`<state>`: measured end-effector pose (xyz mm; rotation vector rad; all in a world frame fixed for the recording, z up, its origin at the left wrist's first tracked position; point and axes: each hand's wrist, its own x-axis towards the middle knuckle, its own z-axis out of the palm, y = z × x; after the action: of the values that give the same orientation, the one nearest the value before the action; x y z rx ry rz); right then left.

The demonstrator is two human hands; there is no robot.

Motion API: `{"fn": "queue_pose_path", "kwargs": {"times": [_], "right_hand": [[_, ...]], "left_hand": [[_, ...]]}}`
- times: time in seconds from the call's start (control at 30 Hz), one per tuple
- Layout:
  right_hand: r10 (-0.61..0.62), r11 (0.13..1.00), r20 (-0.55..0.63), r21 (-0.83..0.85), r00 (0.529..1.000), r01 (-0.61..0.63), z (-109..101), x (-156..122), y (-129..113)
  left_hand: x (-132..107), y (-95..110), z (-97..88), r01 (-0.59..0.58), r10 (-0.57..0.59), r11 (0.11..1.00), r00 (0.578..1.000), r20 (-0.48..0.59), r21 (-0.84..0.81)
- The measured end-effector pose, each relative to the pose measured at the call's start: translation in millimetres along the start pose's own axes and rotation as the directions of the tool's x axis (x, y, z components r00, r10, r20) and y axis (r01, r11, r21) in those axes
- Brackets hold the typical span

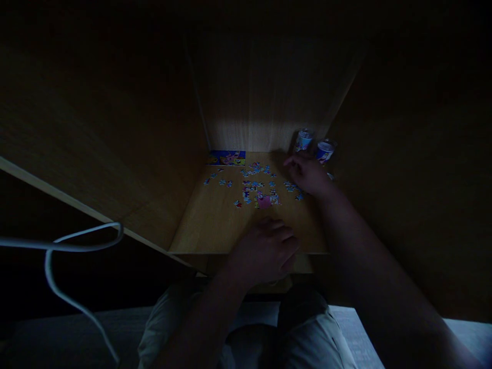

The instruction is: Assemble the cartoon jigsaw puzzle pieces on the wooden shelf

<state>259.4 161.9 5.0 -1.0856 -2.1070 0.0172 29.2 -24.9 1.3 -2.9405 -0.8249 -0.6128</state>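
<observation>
Several small jigsaw pieces (253,184) lie scattered on a wooden desk (215,225) in a dim alcove, with a joined pink cluster (265,200) near the middle. My left hand (265,251) rests at the desk's front edge, fingers curled under; anything inside is hidden. My right hand (307,173) reaches to the far right of the pieces, fingers bent down onto the desk beside two small tubs (314,145). Whether it pinches a piece is too dark to tell.
A blue picture card (226,158) leans at the back left of the desk. Wooden side walls close in left and right. A white cable (69,246) loops at the left. My knees in light trousers (249,338) sit below the desk.
</observation>
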Motion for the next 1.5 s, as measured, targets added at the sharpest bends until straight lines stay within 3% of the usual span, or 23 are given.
{"fn": "queue_pose_path", "kwargs": {"times": [0.2, 0.67, 1.0, 1.2, 1.37, 1.5], "right_hand": [[0.052, 0.998, 0.046, 0.04, 0.998, -0.054, 5.9, -5.4, 7.0], [0.276, 0.956, -0.105, -0.071, 0.955, -0.284, 8.0, -2.2, 14.3], [0.413, 0.907, -0.183, -0.005, 0.892, -0.421, -4.9, -7.1, 14.6], [0.432, 0.901, -0.145, 0.029, 0.89, -0.433, 2.5, -6.1, 10.8], [0.379, 0.924, -0.115, -0.004, 0.918, -0.382, 7.9, -6.5, 12.0], [0.386, 0.921, -0.131, -0.012, 0.913, -0.391, 8.3, -6.5, 12.7]], "left_hand": [[-0.4, 1.7, -1.1, 0.017, -0.017, 1.0, 1.0, 0.004, 0.012], [-0.7, 0.8, -8.8, 0.047, -0.047, 0.999, 0.999, 0.009, -0.004], [-13.7, -19.3, -13.4, 0.19, -0.195, 0.974, 0.98, -0.029, -0.123], [-9.8, -19.8, -14.0, 0.254, -0.255, 0.942, 0.967, 0.023, -0.22], [-9.3, -20.3, -14.1, 0.252, -0.253, 0.943, 0.967, 0.024, -0.22], [-8.9, -20.8, -13.9, 0.259, -0.259, 0.942, 0.965, 0.03, -0.214]]}}
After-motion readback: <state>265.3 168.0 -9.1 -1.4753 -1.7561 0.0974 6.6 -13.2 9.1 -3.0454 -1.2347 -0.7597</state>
